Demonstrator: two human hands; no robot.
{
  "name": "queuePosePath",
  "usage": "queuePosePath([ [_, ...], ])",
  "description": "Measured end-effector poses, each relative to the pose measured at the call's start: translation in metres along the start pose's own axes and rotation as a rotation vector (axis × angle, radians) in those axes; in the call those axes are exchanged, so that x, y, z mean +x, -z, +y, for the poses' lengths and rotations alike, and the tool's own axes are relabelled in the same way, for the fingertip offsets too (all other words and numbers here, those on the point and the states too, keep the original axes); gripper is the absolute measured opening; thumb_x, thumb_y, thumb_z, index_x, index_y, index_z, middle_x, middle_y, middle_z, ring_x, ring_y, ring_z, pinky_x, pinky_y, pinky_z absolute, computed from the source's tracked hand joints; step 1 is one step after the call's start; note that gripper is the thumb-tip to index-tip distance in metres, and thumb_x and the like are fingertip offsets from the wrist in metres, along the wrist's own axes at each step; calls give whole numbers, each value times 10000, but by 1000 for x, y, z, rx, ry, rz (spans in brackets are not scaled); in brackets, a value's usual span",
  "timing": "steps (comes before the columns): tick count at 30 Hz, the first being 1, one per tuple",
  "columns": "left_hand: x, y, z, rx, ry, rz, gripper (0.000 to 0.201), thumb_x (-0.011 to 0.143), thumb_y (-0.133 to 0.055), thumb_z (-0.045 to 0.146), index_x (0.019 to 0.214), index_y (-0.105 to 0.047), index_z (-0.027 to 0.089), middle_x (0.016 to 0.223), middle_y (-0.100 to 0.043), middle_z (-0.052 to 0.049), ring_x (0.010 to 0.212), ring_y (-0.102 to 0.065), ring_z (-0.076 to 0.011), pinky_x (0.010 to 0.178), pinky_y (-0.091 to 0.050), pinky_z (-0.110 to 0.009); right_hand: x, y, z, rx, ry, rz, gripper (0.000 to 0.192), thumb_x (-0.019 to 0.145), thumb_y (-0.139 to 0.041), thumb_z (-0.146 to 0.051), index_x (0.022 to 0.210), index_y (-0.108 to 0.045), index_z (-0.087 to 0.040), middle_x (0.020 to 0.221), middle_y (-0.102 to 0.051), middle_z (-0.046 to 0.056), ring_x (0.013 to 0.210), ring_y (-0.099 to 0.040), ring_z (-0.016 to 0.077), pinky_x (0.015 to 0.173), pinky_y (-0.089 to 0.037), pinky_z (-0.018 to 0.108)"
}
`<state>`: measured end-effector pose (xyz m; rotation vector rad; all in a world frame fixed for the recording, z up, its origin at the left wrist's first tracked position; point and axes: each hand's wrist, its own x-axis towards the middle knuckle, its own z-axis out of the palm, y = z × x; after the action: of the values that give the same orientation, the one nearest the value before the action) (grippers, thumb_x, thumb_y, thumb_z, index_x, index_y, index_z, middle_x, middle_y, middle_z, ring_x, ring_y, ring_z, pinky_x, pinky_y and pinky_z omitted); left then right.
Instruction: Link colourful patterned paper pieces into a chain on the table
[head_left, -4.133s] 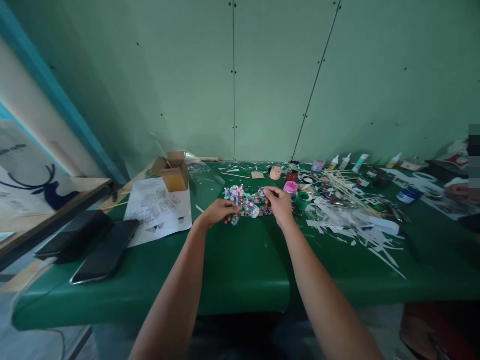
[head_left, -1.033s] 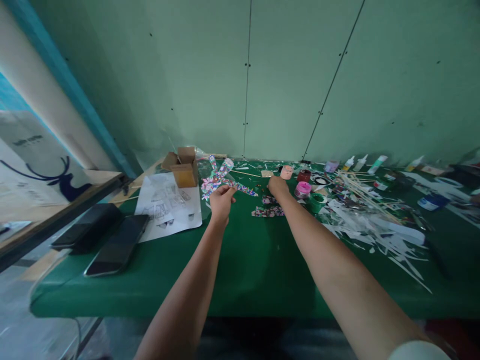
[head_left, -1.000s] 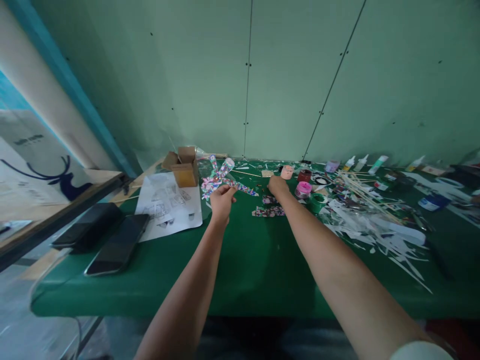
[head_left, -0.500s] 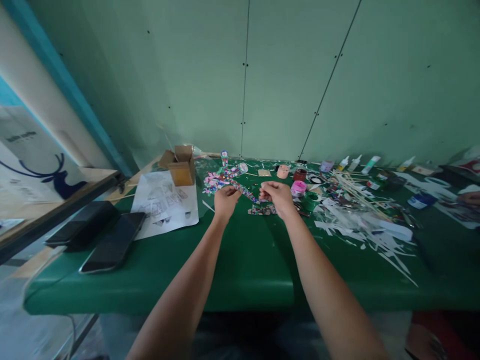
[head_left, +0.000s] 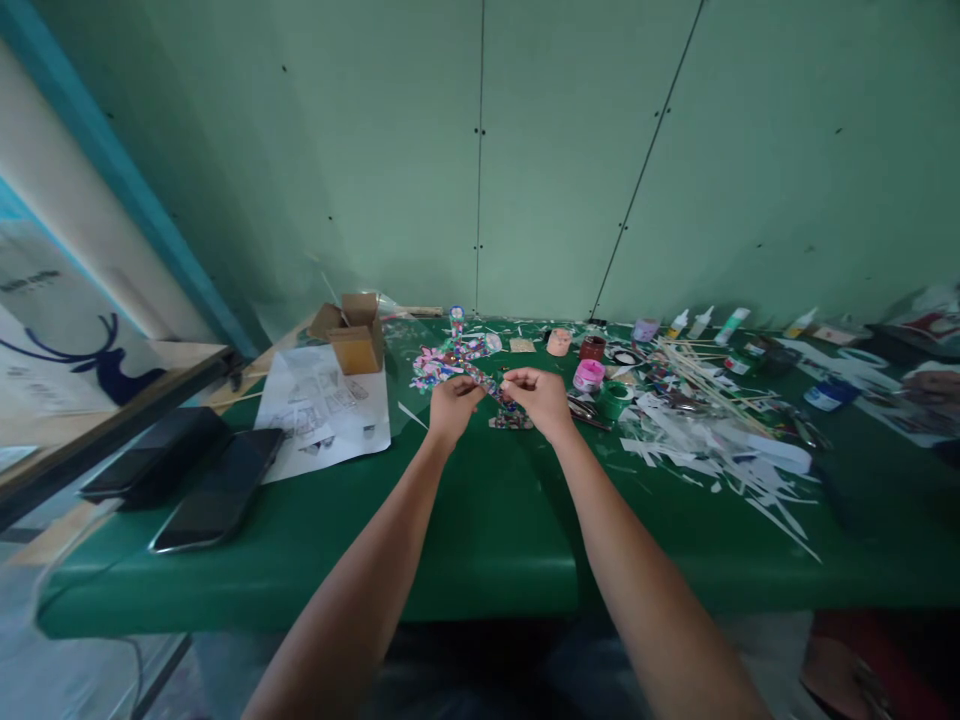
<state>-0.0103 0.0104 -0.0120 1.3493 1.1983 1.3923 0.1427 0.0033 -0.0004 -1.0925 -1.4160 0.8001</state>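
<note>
My left hand [head_left: 452,403] holds up a craft piece of patterned paper strips [head_left: 454,354], pink, blue and white, fanned out like spokes above the green table [head_left: 480,540]. My right hand [head_left: 536,397] pinches one strip of the same piece at its lower right end. More patterned paper scraps [head_left: 510,421] lie on the table just under my right hand. Both forearms reach forward from the near edge.
A small open cardboard box [head_left: 352,335] and a printed sheet [head_left: 322,412] lie at left, with two dark phones [head_left: 191,480] nearer the edge. Small paint pots [head_left: 589,373], glue bottles [head_left: 701,322], wooden sticks [head_left: 705,370] and white paper offcuts [head_left: 720,460] crowd the right. Another person's hand [head_left: 934,385] rests far right.
My right hand came back from the scraps and pots and took hold of a strip of the piece. My left hand lowered the piece a little toward me.
</note>
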Motion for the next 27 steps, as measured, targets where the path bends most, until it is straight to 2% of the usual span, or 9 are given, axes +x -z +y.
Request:
queuePosePath([
  [5, -3, -3, 3, -52, 15, -14, 188, 617, -696, 306, 655, -590, 157, 596, -562, 34, 491, -463, -67, 473, -379, -187, 0, -1, 4, -151, 147, 93, 215, 723, -617, -350, 799, -692, -164, 738, -696, 52, 685, -636, 188, 637, -483, 287],
  [10, -7, -7, 10, -108, 44, -29, 182, 597, -706, 290, 664, -604, 156, 591, -568, 34, 479, -459, -63, 470, -369, -193, -2, -3, 5, -267, 259, 126, 189, 753, -587, -335, 796, -699, -190, 812, -693, 57, 735, -618, 186, 668, -478, 293],
  [18, -8, -8, 13, -165, 62, -50, 188, 586, -708, 290, 657, -594, 158, 591, -555, 41, 475, -448, -57, 474, -353, -200, -1, -5, 7, -239, 243, 89, 173, 761, -581, -319, 797, -692, -192, 852, -700, 57, 814, -632, 202, 732, -483, 311],
  [24, -7, -7, 8, -144, 29, -70, 187, 610, -701, 304, 654, -591, 160, 589, -548, 44, 478, -449, -56, 487, -346, -205, -3, -7, 6, -209, 220, 82, 179, 771, -569, -326, 798, -673, -182, 820, -698, 53, 736, -630, 189, 678, -484, 294],
  [27, -7, -7, 8, -131, 21, -76, 187, 615, -700, 311, 650, -597, 159, 588, -554, 41, 480, -445, -57, 490, -335, -206, -4, -7, 5, -241, 266, 89, 156, 780, -555, -299, 791, -659, -183, 810, -685, 48, 725, -621, 179, 671, -478, 285],
])
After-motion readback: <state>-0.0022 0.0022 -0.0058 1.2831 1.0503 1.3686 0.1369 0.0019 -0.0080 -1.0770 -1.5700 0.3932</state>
